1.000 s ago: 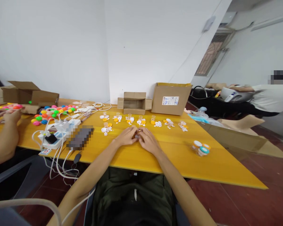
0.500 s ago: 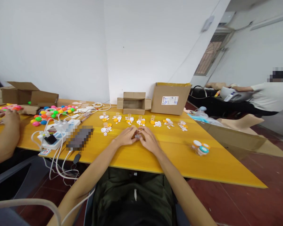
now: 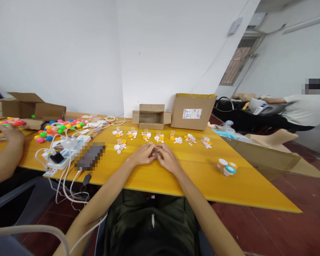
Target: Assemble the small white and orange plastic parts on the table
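Low over the middle of the yellow table, my left hand and my right hand meet fingertip to fingertip. Between them is a small clear plastic cup, mostly covered by the fingers, which are closed around it from both sides. Beyond my hands lies a row of small groups, each with a clear cup, orange rings or lids and white perforated discs. At the right stand several capped clear jars, one with a teal lid, others with white or orange tops.
An open small carton and a taller closed box stand at the back. Left of me are a power strip with white cables, a blurred phone and colourful balls. Another person's hand works at far left.
My hands stay in almost the same place, with only slight finger movement around the cup. The other person's hand at far left has shifted a little.
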Demonstrator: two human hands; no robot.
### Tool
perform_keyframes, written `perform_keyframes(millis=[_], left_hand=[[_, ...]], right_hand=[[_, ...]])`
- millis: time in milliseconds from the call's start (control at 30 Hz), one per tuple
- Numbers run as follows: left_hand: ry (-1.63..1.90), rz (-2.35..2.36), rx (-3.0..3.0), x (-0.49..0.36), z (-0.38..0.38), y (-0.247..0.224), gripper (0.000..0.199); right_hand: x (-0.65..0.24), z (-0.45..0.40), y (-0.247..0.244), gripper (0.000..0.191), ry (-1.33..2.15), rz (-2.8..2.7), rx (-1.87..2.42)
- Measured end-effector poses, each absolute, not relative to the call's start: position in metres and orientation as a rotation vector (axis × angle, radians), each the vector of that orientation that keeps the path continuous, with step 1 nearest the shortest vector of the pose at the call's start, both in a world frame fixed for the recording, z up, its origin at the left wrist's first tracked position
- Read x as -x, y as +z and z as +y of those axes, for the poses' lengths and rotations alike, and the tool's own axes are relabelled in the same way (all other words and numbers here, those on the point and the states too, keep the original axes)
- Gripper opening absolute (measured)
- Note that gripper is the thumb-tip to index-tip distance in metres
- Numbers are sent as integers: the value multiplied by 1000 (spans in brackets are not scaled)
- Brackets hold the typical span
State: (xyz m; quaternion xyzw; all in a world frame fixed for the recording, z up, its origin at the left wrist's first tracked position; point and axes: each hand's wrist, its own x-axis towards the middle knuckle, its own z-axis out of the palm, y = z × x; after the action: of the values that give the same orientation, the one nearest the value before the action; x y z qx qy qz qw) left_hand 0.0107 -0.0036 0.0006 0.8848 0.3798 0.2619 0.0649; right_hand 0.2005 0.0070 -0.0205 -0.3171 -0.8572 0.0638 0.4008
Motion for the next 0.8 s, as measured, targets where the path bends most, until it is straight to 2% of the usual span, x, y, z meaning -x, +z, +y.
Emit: perform_keyframes(millis=[800], left_hand=[[785, 1146, -2686, -11, -4, 1, 14]], right_hand=[[-200, 7, -20, 18, 173, -2199, 822]])
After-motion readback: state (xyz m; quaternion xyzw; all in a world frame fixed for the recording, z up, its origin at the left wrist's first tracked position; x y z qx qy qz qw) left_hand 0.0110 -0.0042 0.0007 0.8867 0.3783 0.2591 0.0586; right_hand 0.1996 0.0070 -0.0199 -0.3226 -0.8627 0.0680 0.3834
